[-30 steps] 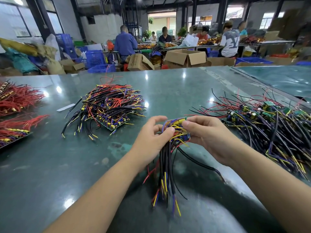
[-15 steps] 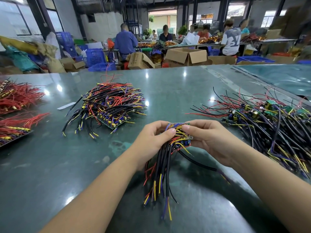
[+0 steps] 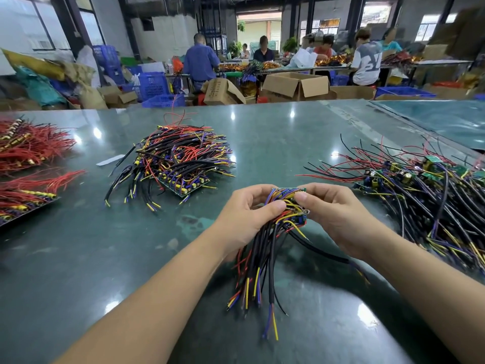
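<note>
Over the last second the bundle of small circuit boards and their wires has turned slightly between the hands. A green board edge now shows at its top, where only wires were in sight before. The loose wire tails hang in a somewhat wider fan toward the table.

The left hand and right hand have kept their places on either side. Each grips the bundle with its thumb pressed on the near face and its fingers curled round behind, the two thumbs almost meeting. The bundle is held just above the front middle of the table. It is between the tidier pile on the left and the looser pile on the right.

My reading is that the boards are being squared up and the wires combed one way (likely before the bundle joins a pile). That step looks close to done.

The containers all stand beyond the far edge of the table. An open cardboard box has its flaps up, and what is inside cannot be seen. A second box lies tipped beside it. Blue crates stand further left and a shallow blue tray to the right (their contents are hidden from here too).
</note>
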Demonstrator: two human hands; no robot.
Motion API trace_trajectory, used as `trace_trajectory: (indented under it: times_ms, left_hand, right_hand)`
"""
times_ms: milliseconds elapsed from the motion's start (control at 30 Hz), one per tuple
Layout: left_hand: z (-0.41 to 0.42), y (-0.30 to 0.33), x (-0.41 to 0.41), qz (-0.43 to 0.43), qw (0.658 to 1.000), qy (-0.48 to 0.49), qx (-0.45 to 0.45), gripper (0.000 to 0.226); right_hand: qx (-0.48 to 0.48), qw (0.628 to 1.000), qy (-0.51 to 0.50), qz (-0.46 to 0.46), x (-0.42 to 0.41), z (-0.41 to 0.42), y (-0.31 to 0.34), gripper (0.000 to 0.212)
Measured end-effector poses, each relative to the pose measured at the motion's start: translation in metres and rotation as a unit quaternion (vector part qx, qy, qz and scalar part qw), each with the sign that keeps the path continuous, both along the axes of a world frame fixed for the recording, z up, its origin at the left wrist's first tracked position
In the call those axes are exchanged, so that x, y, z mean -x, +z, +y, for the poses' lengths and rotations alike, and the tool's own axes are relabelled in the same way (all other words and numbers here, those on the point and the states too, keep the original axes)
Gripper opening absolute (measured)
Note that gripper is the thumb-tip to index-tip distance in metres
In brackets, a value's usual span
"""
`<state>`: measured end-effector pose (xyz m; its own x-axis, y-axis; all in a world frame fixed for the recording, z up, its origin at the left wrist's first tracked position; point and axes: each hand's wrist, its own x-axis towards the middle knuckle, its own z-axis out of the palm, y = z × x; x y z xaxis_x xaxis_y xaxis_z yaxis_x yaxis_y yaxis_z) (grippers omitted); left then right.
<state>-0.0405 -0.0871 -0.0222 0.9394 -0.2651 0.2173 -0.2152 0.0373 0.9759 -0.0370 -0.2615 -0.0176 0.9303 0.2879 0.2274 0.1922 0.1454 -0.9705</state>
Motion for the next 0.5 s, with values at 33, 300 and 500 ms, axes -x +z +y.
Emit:
trace_trajectory:
  times_ms: [33, 300, 500]
  left_hand:
    - [0.0002, 0.0000, -0.0003, 0.004, 1.000, -0.006, 0.006, 0.016]
    - [0.0027, -0.0009, -0.0016, 0.019, 0.999, -0.030, 0.018, 0.019]
    - [0.0005, 0.0009, 0.0005, 0.041, 0.998, -0.040, -0.009, 0.021]
  right_hand:
    - [-0.007, 1.000, 0.008, 0.003, -0.0006, -0.0012, -0.0004, 0.026]
    - [-0.043, 0.997, 0.047, 0.043, -0.0011, -0.0058, -0.0010, 0.024]
    - [0.022, 0.996, 0.036, 0.078, 0.0009, -0.0091, 0.0009, 0.031]
